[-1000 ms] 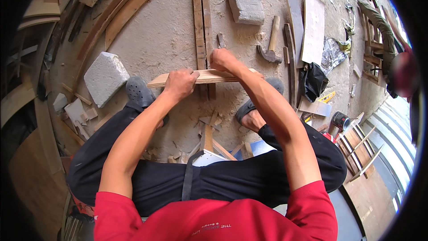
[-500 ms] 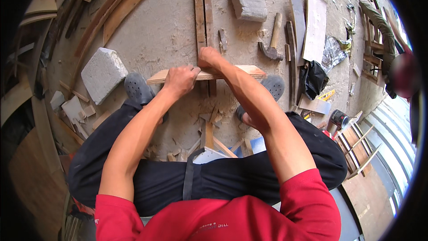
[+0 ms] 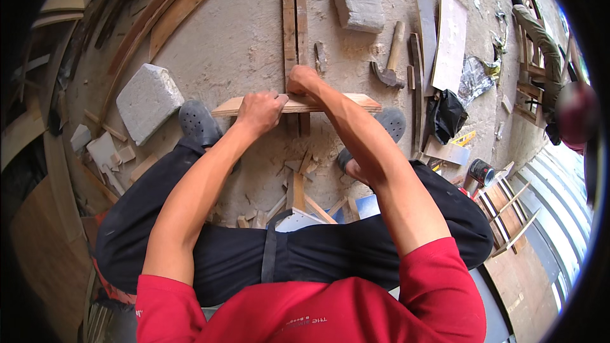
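Note:
A pale wooden board (image 3: 353, 103) with slanted ends lies crosswise between my feet, over a pair of long narrow wooden strips (image 3: 295, 16) that run away from me. My left hand (image 3: 260, 112) is closed on the board left of its middle, with the thumb side toward the strips. Just past the board's far edge, my right hand (image 3: 303, 81) is curled closed above the strips. Whatever lies in its fingers is hidden by the hand itself. A short dark piece (image 3: 320, 57) rests on the floor beside the strips, close to my right hand.
A wooden-handled hammer (image 3: 394, 57) lies to the right, near a concrete block (image 3: 359, 0). Another pale block (image 3: 149, 103) stands by my left foot. Planks (image 3: 450, 38), a black plastic bag (image 3: 448, 114) and a can (image 3: 481, 171) are farther right. Another person (image 3: 540, 38) is at the right rim.
The view has shifted slightly. Both hands and the board keep nearly the same place relative to each other.

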Tool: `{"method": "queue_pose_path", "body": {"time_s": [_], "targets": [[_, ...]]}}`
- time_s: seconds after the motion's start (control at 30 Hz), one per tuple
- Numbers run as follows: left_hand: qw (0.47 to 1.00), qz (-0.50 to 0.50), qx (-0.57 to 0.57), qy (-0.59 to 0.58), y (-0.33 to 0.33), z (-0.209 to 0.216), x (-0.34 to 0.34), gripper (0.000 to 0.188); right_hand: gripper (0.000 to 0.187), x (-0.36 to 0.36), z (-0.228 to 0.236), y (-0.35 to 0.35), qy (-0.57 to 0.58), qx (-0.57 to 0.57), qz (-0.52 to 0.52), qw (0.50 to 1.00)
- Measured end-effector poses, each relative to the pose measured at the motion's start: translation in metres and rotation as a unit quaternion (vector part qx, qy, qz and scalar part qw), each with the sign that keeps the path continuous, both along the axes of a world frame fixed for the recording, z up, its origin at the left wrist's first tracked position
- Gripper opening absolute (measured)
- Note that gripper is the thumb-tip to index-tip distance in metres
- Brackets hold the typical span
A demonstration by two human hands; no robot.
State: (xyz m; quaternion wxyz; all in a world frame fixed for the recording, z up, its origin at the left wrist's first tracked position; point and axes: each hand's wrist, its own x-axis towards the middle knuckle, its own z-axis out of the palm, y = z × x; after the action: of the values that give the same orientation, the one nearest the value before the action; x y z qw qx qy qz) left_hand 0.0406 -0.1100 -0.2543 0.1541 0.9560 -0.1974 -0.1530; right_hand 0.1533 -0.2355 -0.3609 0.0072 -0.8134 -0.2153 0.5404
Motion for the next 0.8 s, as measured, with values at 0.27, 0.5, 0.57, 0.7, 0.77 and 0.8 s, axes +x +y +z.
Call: {"method": "queue_pose_path", "body": {"time_s": [0.27, 0.5, 0.57, 0.7, 0.77, 0.8], "targets": [[1.0, 0.006, 0.01, 0.019, 0.004, -0.003, -0.003, 0.035, 0.017, -0.003, 0.019, -0.001, -0.04, 0.019, -0.061, 0.997], [1.0, 0.008, -0.004, 0.011, 0.002, 0.002, -0.001, 0.008, 0.018, 0.001, 0.015, -0.003, -0.024, -0.008, -0.071, 0.997], [1.0, 0.006, -0.002, 0.013, 0.002, 0.002, -0.002, 0.008, 0.018, 0.001, 0.015, -0.001, -0.018, -0.025, -0.082, 0.996], [1.0, 0.001, 0.0, 0.01, 0.002, 0.002, -0.001, 0.008, 0.021, 0.003, 0.019, -0.002, -0.009, -0.026, -0.067, 0.997], [1.0, 0.0, 0.003, 0.011, 0.004, -0.001, -0.003, 0.008, 0.023, 0.003, 0.028, -0.004, -0.012, -0.024, -0.052, 0.998], [1.0, 0.0, 0.009, 0.017, 0.004, -0.002, -0.003, 0.017, 0.022, 0.005, 0.029, -0.007, -0.011, -0.022, -0.069, 0.997]]}}
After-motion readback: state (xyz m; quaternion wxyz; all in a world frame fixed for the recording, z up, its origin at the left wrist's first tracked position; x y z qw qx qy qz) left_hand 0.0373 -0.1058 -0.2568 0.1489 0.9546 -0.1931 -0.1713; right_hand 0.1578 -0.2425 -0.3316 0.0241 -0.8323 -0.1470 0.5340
